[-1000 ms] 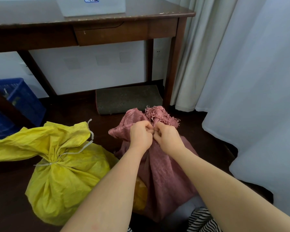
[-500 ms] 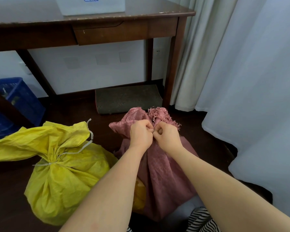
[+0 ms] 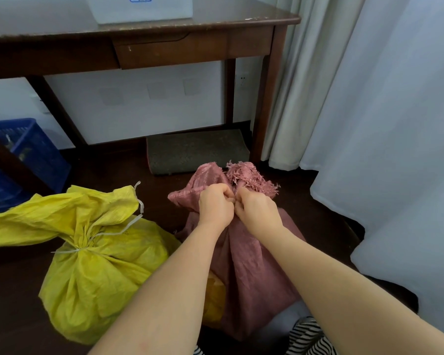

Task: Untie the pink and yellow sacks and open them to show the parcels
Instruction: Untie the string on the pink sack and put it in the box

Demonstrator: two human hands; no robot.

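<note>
Left hand: the left hand (image 3: pixel 215 204) is curling into a fist and pinching the gathered neck of the pink sack (image 3: pixel 251 265), knuckles up, forearm reaching forward.
Right hand: the right hand (image 3: pixel 258 212) is gripping the same neck just beside it, its fingers touching those of the left.
Pink sack: standing upright on the dark floor (image 3: pixel 13 303) before the person, frayed top spreading above the fists.
Yellow sack: the yellow sack (image 3: pixel 95 272) is lying to the left, touching the pink one, its neck bound by a white tie (image 3: pixel 69 251).
Surroundings: a wooden desk (image 3: pixel 190 44) is standing behind, a grey mat (image 3: pixel 198 151) under it, a blue crate (image 3: pixel 28 155) at far left, white curtains (image 3: pixel 382 124) hanging at right.

home room; wooden desk (image 3: pixel 164 34); curtains (image 3: pixel 369 98); dark wood floor (image 3: pixel 318 201)
</note>
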